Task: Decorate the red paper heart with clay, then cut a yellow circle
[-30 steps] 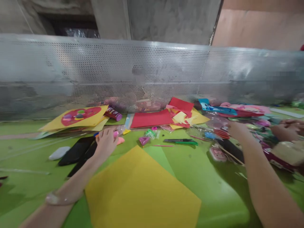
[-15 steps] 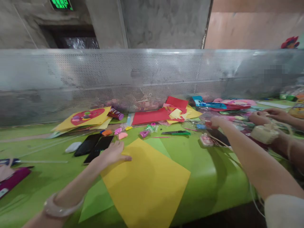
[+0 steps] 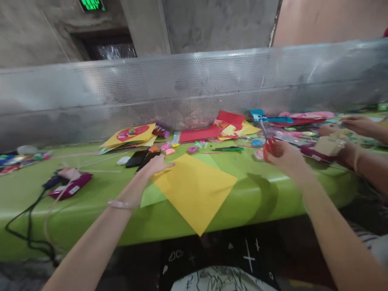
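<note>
My left hand (image 3: 155,165) is at the upper left edge of a sheet of yellow paper (image 3: 195,190), thumb over it and the other fingers partly hidden. The sheet lies turned like a diamond, one corner past the table's front edge. Beneath it, green paper (image 3: 153,193) shows. Raised over the right side of the table, my right hand (image 3: 283,157) grips scissors (image 3: 269,147) by their red handles, blades pointing up and away. A green-handled cutter (image 3: 228,149) lies beyond the yellow sheet.
Two dark phones (image 3: 136,159) lie by my left hand. Behind are stacked yellow sheets (image 3: 129,135) and red paper (image 3: 200,133), before a perforated metal panel (image 3: 188,93). Another person's hands (image 3: 359,125) work at the right. A purple box (image 3: 71,186) and cords sit left.
My right hand has come up from the clutter at the right with the red-handled scissors. My left hand stays at the yellow paper. The view has tilted and drawn back.
</note>
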A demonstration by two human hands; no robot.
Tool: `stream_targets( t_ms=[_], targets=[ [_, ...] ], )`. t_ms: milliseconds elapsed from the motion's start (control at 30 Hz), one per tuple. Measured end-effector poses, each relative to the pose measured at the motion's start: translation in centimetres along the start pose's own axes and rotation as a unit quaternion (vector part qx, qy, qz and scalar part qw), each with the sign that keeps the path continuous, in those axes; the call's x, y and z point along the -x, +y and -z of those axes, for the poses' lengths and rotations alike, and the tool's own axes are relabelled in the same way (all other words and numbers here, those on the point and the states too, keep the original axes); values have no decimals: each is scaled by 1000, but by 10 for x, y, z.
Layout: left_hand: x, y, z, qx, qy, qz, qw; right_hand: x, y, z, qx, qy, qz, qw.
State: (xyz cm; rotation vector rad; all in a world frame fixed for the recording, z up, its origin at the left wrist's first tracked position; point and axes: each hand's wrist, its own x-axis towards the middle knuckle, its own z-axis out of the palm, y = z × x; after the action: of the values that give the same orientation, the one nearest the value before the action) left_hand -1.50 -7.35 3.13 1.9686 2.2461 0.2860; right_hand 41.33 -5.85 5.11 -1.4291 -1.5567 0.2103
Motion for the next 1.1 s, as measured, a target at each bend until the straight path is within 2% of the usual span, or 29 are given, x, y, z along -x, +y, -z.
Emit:
stream_targets(
  t_ms=[33, 100, 167, 200, 233, 300, 333, 367, 400, 467, 500, 600, 633, 700, 767, 800, 867, 900, 933, 1000, 1100],
  targets=[
    [11, 0, 4, 4, -9, 4, 1000, 25, -6, -1, -11, -20, -8, 1000],
    [38, 1, 12, 9, -7, 3, 1000, 71, -17, -5, -58, 2, -37, 998],
    [70, 3, 18, 14, 22, 12, 1000, 111, -26, -14, -131, 35, -70, 988],
    [88, 5, 19, 23, 59, 29, 998, 128, -30, -21, -176, 31, -93, 979],
    [105, 7, 18, 29, 79, 46, 995, 143, -33, -30, -208, 11, -118, 971],
    [136, 9, 8, 61, 78, 74, 992, 166, -40, -51, -248, -100, -160, 950],
    [149, 10, 0, 83, 63, 82, 991, 175, -44, -61, -270, -137, -179, 936],
    [160, 11, -11, 95, 60, 75, 991, 182, -47, -70, -302, -140, -197, 922],
    [169, 11, -23, 101, 79, 74, 989, 186, -51, -78, -346, -141, -216, 902],
    [182, 15, -48, 131, 154, 77, 976, 192, -60, -88, -423, -137, -240, 863],
    [187, 19, -59, 149, 181, 78, 969, 193, -64, -91, -443, -129, -243, 853],
    [198, 34, -82, 171, 254, 47, 951, 195, -77, -96, -438, -91, -229, 864],
    [200, 39, -86, 186, 271, 56, 943, 195, -80, -97, -432, -80, -223, 870],
    [204, 47, -92, 265, 258, 92, 925, 196, -82, -98, -436, -73, -221, 869],
    [204, 51, -97, 411, 169, 125, 887, 198, -79, -95, -456, -89, -239, 853],
    [203, 52, -100, 493, 108, 139, 852, 198, -76, -91, -466, -108, -248, 843],
    [200, 52, -104, 637, -3, 163, 754, 197, -69, -78, -473, -148, -258, 830],
    [199, 52, -105, 690, -32, 163, 705, 195, -65, -71, -466, -168, -253, 831],
    [199, 52, -106, 729, -45, 155, 666, 193, -62, -63, -455, -182, -250, 835],
    [199, 52, -106, 770, -28, 145, 621, 186, -55, -48, -424, -197, -236, 852],
    [200, 55, -107, 778, -6, 156, 609, 173, -44, -33, -389, -190, -214, 876]
  ],
)
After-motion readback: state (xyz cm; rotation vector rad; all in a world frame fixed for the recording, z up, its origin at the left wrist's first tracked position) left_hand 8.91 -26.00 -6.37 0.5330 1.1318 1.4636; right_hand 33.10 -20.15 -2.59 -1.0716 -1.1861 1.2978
